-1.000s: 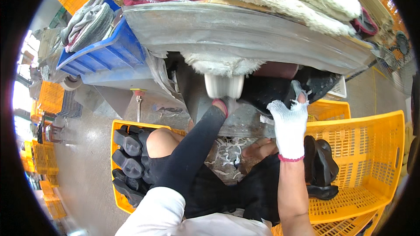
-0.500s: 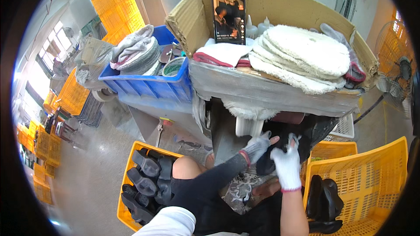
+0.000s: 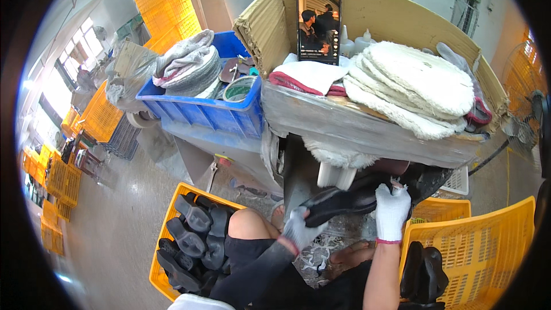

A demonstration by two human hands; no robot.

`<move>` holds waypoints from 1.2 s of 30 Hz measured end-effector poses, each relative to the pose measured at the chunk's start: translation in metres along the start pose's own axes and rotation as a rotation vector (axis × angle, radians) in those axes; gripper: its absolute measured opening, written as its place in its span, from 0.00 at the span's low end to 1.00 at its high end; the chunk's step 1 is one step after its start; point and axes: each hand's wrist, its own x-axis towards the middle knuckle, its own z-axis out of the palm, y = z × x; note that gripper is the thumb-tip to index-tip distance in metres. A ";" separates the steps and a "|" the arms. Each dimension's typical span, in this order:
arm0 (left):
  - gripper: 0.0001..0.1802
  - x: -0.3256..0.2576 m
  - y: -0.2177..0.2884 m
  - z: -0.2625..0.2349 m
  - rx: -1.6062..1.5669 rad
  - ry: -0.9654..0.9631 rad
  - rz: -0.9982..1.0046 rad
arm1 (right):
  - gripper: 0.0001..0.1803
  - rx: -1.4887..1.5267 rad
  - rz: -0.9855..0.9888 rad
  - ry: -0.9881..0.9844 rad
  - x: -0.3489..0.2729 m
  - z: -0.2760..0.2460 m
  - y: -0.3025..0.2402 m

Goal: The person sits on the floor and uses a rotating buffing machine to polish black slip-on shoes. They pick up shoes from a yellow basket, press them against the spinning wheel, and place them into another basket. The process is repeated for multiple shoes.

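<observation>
A black shoe sole is held under a fluffy white buffing wheel on a grey machine. My left hand, in a grey glove with a dark sleeve, grips the sole's near end. My right hand, in a white glove, grips its far end. The sole lies tilted, just below the wheel. I cannot tell whether it touches the wheel.
A yellow crate at lower left holds several black soles. Another yellow crate at lower right holds black soles. White pads, a phone and a blue bin sit on top.
The view has tilted up, showing the machine top and phone. Both hands have come lower under the wheel, and the black sole now shows between them.
</observation>
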 end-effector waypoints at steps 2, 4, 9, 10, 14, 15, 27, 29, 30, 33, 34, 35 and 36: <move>0.19 -0.019 -0.007 -0.013 0.166 0.127 0.023 | 0.22 0.108 -0.210 0.048 -0.001 0.020 0.014; 0.19 -0.037 -0.010 -0.016 0.587 0.211 0.017 | 0.31 -0.063 -0.163 -0.022 -0.013 0.029 0.030; 0.17 -0.054 0.006 0.019 1.325 -0.046 -0.173 | 0.40 -0.437 -0.396 -0.162 -0.016 -0.053 0.030; 0.19 -0.049 0.010 0.031 0.844 -0.083 -0.277 | 0.37 -0.315 -0.413 -0.296 -0.014 -0.079 0.019; 0.28 -0.018 0.014 0.062 0.494 -0.274 -0.308 | 0.21 -0.480 -0.377 -0.681 -0.077 -0.117 -0.029; 0.29 -0.008 -0.001 0.061 0.471 -0.117 -0.177 | 0.20 -0.511 -0.260 -0.733 -0.100 -0.103 -0.036; 0.26 0.049 -0.031 0.050 0.421 -0.519 0.011 | 0.11 -0.675 -0.755 -0.153 -0.060 0.071 0.023; 0.36 0.023 -0.031 0.056 0.040 -0.823 -0.261 | 0.09 -0.587 -0.727 -0.097 -0.092 0.050 0.016; 0.41 0.011 -0.035 0.058 0.051 -0.717 -0.318 | 0.10 -0.602 -0.635 -0.139 -0.111 0.035 0.012; 0.50 -0.016 -0.047 0.048 0.302 -0.195 -0.232 | 0.15 -0.182 -0.052 -0.302 -0.171 -0.020 0.016; 0.51 -0.019 -0.052 0.044 0.269 0.002 -0.302 | 0.15 -0.066 0.048 -0.266 -0.187 -0.037 0.026; 0.52 -0.021 -0.057 0.037 0.206 0.047 -0.334 | 0.15 0.127 0.135 -0.262 -0.207 -0.058 0.034; 0.53 -0.024 -0.062 0.029 0.182 -0.010 -0.296 | 0.17 -0.358 -0.074 -0.297 -0.214 -0.074 0.048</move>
